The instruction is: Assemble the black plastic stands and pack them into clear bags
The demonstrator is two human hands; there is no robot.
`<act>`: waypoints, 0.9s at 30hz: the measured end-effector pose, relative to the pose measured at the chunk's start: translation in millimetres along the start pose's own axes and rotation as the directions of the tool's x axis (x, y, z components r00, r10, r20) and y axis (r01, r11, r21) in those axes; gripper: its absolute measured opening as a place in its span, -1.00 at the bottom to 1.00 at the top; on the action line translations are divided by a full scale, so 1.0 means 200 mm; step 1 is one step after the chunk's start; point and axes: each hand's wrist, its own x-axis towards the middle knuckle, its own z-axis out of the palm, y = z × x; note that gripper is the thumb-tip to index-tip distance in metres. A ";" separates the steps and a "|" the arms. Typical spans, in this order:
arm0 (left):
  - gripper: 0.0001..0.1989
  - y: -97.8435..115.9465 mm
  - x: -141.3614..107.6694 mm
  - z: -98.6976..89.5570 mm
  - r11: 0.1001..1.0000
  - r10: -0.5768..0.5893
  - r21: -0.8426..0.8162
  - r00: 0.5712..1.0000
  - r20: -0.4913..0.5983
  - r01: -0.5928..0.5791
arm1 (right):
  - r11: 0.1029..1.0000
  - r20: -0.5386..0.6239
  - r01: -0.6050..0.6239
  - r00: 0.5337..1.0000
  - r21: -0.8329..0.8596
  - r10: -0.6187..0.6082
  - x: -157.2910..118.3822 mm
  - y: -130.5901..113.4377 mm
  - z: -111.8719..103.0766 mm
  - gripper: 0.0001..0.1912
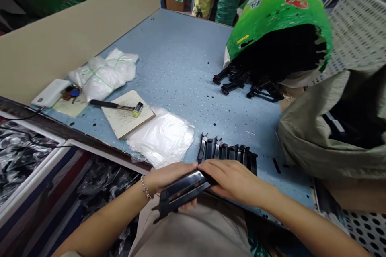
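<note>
A long black plastic part (183, 190) is held between my hands just off the table's front edge, its forked end pointing down left. Curled under and around its middle, my left hand (175, 176) wears a bracelet at the wrist. My right hand (227, 176) is closed over the part's upper right end. Beyond my hands, several similar black parts (227, 152) stand side by side in a row on the blue table (177, 52). Stacked clear plastic bags (164, 136) lie left of the row.
A green sack (280, 12) spills black parts at the back right. An olive sack (319, 136) stands right. At left lie a hammer (113, 105) on a board (123, 124), a tied bag bundle (105, 72) and a white device (50, 93). Bins of wrapped parts (24, 156) sit lower left.
</note>
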 end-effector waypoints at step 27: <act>-0.80 -0.01 -0.04 -0.53 0.915 0.402 0.304 0.586 -0.703 -0.264 | -0.143 0.092 0.012 0.714 0.990 0.694 0.24 0.03 0.26 -0.66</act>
